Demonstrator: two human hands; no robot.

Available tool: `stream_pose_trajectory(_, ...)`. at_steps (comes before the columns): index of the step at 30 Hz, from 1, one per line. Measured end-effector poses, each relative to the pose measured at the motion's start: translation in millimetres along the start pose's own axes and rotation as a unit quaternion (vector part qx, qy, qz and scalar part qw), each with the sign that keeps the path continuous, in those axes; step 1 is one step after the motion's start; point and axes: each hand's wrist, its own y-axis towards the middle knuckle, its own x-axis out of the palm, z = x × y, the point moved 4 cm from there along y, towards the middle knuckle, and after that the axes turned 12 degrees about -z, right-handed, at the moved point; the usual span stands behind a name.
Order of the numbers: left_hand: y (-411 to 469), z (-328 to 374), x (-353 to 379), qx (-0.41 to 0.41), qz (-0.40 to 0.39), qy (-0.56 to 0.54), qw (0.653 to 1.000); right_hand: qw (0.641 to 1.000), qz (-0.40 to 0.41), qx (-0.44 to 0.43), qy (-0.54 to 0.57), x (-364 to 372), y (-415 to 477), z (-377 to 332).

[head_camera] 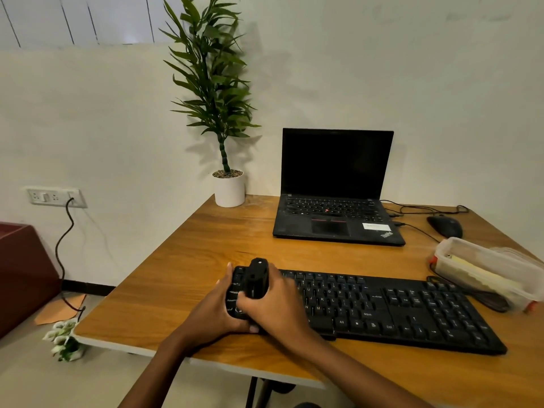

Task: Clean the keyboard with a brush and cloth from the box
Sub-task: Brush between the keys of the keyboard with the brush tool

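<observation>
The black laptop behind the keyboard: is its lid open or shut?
Open. The black laptop has its lid raised upright, showing the dark screen and its own keys.

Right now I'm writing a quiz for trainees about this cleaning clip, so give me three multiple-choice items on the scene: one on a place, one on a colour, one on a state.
1. Where does the clear box stand?
A. On the table, to the right of the keyboard
B. On top of the laptop
C. On the floor

2. What colour is the plant's pot?
A. Red
B. White
C. Blue

3. What is the right hand doing?
A. Lying flat on the table
B. Typing on the laptop
C. Gripping a black brush over the keyboard's left end

Answers:
1 A: the box sits by the keyboard's far right corner.
2 B: the pot is plain white against the wall.
3 C: the fingers are curled round the brush body above the keys.
</observation>
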Motion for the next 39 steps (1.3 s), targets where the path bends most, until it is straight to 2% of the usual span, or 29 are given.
stream_pose_trajectory(3, -1, -1, 1, -0.005, -0.008, 0.010, 1.000, 0.996, -0.053, 0.007, 0.075, -8, 6, -3)
stream_pose_trajectory(8, -1, 2, -1, -0.026, 0.005, 0.023, 0.999, 0.993, 0.066, 0.016, 0.094, -61, 62, 14)
stream_pose_trajectory(13, -2, 2, -1, -0.030, 0.002, 0.018, 0.999, 1.000, -0.025, 0.017, -0.003, -39, 76, 26)
stream_pose_trajectory(16, -1, 1, 0, -0.024, 0.004, 0.015, 1.000, 1.000, -0.027, 0.007, -0.005, -22, 60, 23)
stream_pose_trajectory(19, -2, 1, 0, -0.019, 0.001, 0.012, 1.000, 0.995, -0.091, 0.021, 0.044, -22, 60, 20)
stream_pose_trajectory(21, -2, 3, 0, -0.018, -0.001, 0.005, 1.000, 0.996, -0.051, 0.034, 0.061, -40, 71, 20)
stream_pose_trajectory(24, -2, 3, 0, -0.018, 0.002, 0.003, 1.000, 0.999, 0.009, 0.014, 0.030, -42, 72, 23)
stream_pose_trajectory(27, -2, 3, 0, -0.018, 0.000, 0.004, 1.000, 1.000, -0.008, -0.023, -0.013, -18, 52, 22)
stream_pose_trajectory(30, -3, 4, 0, -0.017, 0.000, 0.005, 1.000, 0.998, -0.059, 0.011, 0.005, -26, 63, 18)
stream_pose_trajectory(32, -2, 5, 1, -0.017, 0.000, 0.005, 1.000, 0.999, -0.044, 0.027, 0.016, -39, 77, 16)
stream_pose_trajectory(35, -2, 5, 1, -0.020, 0.003, 0.007, 1.000, 0.999, -0.026, 0.011, 0.019, -29, 72, 18)
stream_pose_trajectory(39, -2, 2, -1, -0.021, 0.007, 0.016, 1.000, 0.996, -0.084, 0.011, 0.025, -12, 62, 15)
